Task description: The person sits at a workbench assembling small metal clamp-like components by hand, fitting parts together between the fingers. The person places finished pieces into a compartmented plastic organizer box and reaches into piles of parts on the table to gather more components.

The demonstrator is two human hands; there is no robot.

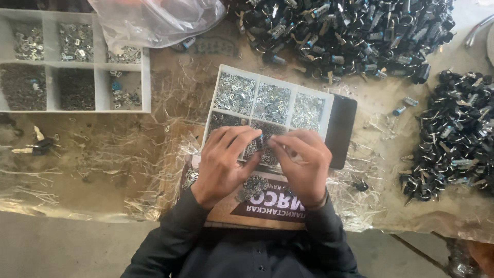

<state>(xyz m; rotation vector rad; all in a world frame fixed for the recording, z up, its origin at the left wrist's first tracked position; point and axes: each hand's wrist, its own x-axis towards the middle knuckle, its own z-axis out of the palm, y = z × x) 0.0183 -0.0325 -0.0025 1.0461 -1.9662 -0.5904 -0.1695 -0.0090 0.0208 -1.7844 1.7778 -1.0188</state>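
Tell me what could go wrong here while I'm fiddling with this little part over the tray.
1. The small part pinched between your left hand and right hand could slip into the wrong compartment of the white tray.
2. That tray rests on a cardboard box at the table's edge; a nudge might tip it.
3. The black parts pile sits close enough to mix in.

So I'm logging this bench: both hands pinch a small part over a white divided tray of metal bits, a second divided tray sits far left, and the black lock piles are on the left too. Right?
Not quite. The head view shows the black lock piles at top right, not left. The rest holds: left hand and right hand pinch a small part over the white divided tray, and a second divided tray sits far left.
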